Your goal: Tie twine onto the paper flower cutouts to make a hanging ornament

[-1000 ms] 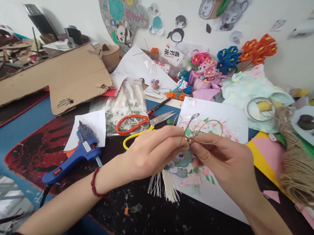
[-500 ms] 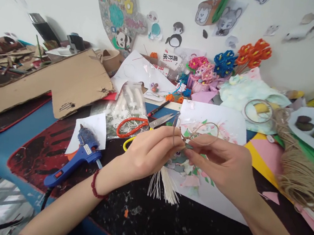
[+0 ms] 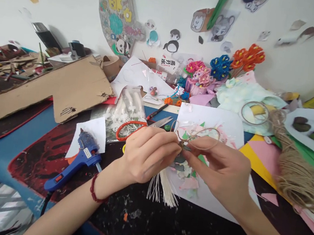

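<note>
My left hand (image 3: 150, 153) is closed, its fingertips pinching the brown twine (image 3: 212, 130) near a small knotted part. My right hand (image 3: 220, 169) pinches the same twine from the other side, and a loop of it arches above the fingers. A small grey-green piece shows between the two hands; its kind I cannot tell. Below my left hand hangs a white tassel (image 3: 166, 189), its top hidden by the fingers. Under both hands lies a white paper sheet (image 3: 232, 124) strewn with pink and green scraps. Scissors with red handles (image 3: 124, 130) lie just behind my left hand.
A blue hot glue gun (image 3: 75, 170) rests on paper at the left, with its cable running off the table. Cardboard (image 3: 41, 89) lies behind it. A twine bundle (image 3: 298, 172) sits at the right. Yarn flowers (image 3: 200, 75) stand along the wall.
The camera view has shifted slightly. Both hands stay together at the twine, and the left fingers have curled a little more around it.
</note>
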`<state>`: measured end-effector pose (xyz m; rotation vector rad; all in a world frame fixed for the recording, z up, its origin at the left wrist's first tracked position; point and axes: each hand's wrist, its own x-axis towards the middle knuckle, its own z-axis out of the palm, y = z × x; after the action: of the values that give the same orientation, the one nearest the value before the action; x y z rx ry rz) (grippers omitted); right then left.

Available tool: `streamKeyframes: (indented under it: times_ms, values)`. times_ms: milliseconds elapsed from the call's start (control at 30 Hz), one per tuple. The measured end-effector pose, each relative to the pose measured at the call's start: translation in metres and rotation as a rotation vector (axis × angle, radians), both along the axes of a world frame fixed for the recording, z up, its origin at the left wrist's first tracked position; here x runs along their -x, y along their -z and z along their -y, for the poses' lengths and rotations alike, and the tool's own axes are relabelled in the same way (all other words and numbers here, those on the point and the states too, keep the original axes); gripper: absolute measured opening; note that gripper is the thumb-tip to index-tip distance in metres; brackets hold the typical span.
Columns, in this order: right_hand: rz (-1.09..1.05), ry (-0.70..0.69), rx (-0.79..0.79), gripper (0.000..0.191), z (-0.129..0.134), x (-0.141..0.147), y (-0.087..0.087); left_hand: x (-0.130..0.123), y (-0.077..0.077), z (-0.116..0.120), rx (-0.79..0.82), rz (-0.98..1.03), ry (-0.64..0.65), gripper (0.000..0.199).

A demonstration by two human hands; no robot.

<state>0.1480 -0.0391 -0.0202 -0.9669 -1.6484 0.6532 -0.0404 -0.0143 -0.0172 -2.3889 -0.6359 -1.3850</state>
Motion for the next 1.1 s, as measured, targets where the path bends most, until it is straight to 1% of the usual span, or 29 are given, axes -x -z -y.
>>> streamKeyframes:
  times_ms: [100, 200, 267, 367, 467, 533, 633, 867, 1000, 1100]
  values:
    - [0.045, 0.013, -0.065, 0.014, 0.000, -0.001, 0.001, 0.002, 0.001, 0.005, -0.046, -0.006, -0.092, 0.016]
    - [0.110, 0.016, -0.136, 0.015, 0.000, -0.002, 0.001, 0.002, 0.000, 0.007, -0.072, -0.014, -0.130, 0.017]
    - [0.140, 0.024, -0.163, 0.015, 0.000, -0.002, 0.001, 0.001, 0.000, 0.005, -0.059, -0.030, -0.124, 0.015]
    - [0.153, 0.038, -0.175, 0.014, 0.000, -0.002, 0.002, -0.001, 0.001, 0.001, -0.025, -0.032, -0.066, 0.011]
    - [0.159, 0.054, -0.186, 0.015, 0.000, -0.002, 0.004, -0.004, 0.005, 0.000, 0.060, -0.003, 0.006, 0.010]
    - [0.168, 0.071, -0.213, 0.016, 0.000, -0.002, 0.005, -0.004, 0.008, 0.001, 0.110, 0.014, 0.028, 0.013]
    - [0.190, 0.094, -0.256, 0.017, 0.001, -0.002, 0.006, -0.005, 0.011, 0.003, 0.132, 0.027, 0.019, 0.016]
    - [0.200, 0.093, -0.299, 0.022, 0.002, 0.000, 0.005, -0.008, 0.013, 0.004, 0.106, 0.053, -0.010, 0.012]
    - [0.203, 0.080, -0.313, 0.022, 0.001, 0.000, 0.006, -0.009, 0.012, 0.005, 0.119, 0.054, -0.012, 0.010]
    - [0.191, 0.085, -0.290, 0.020, 0.001, 0.001, 0.006, -0.009, 0.011, 0.007, 0.133, 0.062, -0.015, 0.011]
